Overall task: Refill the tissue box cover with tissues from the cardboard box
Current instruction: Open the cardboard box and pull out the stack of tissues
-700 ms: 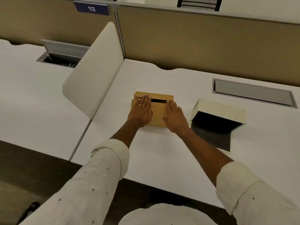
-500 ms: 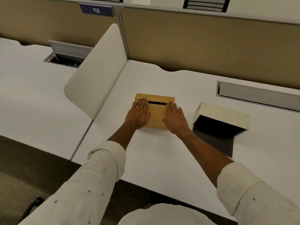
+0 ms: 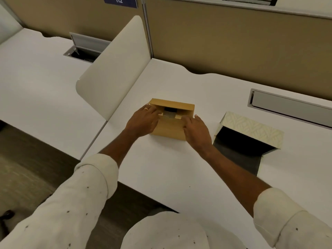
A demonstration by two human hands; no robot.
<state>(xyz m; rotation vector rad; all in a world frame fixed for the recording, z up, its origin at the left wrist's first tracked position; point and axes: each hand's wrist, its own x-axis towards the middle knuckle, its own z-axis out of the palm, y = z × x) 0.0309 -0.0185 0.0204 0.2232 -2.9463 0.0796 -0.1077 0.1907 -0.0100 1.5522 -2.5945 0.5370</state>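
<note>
A small brown cardboard box lies on the white desk in the middle of the head view. Its near top flap is lifted a little, and a dark gap with something pale grey shows inside. My left hand grips the flap's left end with curled fingers; a ring is on one finger. My right hand holds the flap's right end. To the right lies the tissue box cover, cream with a pale pattern, tipped so that its dark open inside faces me.
A white rounded divider panel stands left of the cardboard box. Beige partition walls run along the back. A closed cable tray lid sits at the back right; an open one is on the neighbouring desk.
Both hands lay flat on the box top before. Now their fingers are curled at the slot and the near flap has come up, widening the opening.
</note>
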